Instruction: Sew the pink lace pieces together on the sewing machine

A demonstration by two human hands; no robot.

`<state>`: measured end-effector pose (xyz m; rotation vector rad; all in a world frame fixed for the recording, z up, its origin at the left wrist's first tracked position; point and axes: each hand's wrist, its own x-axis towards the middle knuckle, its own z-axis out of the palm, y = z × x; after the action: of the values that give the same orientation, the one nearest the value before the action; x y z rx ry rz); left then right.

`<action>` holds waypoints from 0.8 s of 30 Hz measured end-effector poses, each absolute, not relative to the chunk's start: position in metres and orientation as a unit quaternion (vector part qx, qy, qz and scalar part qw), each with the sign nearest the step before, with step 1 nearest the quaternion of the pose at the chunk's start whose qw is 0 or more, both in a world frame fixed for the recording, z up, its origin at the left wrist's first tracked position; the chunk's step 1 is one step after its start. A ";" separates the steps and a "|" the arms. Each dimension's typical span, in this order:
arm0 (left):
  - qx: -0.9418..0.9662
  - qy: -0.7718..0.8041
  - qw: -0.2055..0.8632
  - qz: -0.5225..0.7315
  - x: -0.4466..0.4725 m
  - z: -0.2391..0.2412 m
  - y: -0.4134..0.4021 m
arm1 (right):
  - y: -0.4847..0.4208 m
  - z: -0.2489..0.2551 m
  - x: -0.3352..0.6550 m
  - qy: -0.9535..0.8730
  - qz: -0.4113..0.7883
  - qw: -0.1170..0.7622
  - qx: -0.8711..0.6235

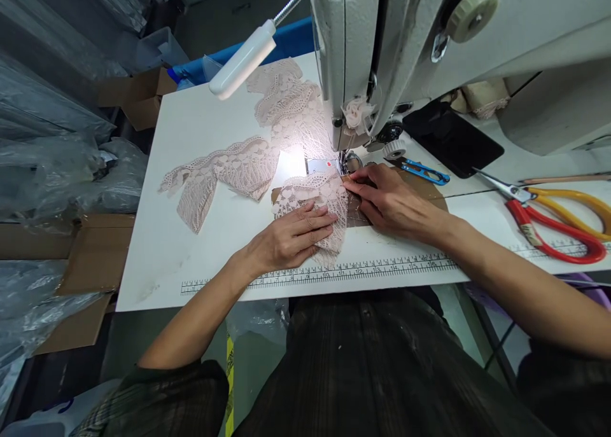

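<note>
Left hand (292, 236) flat on lace (312, 187) near bench (165, 252) front edge; right hand (392, 198) touching lace, can't tell if pinching.

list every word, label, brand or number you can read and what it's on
"10", "12", "14", "15": on the ruler strip along the table; other figures too small for certainty.
Label on the scissors: too small to read.
Yellow tape: markings too blurred to read.
No brand legible.
</note>
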<state>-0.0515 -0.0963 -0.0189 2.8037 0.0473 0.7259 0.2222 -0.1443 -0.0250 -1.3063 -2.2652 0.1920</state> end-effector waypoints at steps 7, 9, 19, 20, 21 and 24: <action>0.968 0.042 0.078 0.236 -0.051 -0.013 -0.098 | -0.146 -0.025 0.219 -0.832 0.081 0.270 -0.478; 0.970 0.056 0.082 0.224 -0.050 -0.012 -0.098 | -0.147 -0.024 0.219 -0.830 0.078 0.269 -0.482; 0.963 0.051 0.062 0.256 -0.048 -0.011 -0.099 | -0.144 -0.025 0.226 -0.824 0.117 0.288 -0.474; 0.964 0.052 0.055 0.256 -0.048 -0.010 -0.099 | -0.143 -0.024 0.225 -0.825 0.114 0.286 -0.473; 0.964 0.053 0.048 0.257 -0.049 -0.010 -0.099 | -0.143 -0.024 0.224 -0.824 0.113 0.287 -0.475; 0.962 0.050 0.031 0.265 -0.049 -0.009 -0.100 | -0.143 -0.022 0.222 -0.809 0.126 0.307 -0.486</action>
<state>-0.0493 -0.1001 -0.0093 2.9650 0.1555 0.8163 0.2224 -0.1433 -0.0221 -1.2856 -2.1387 0.3335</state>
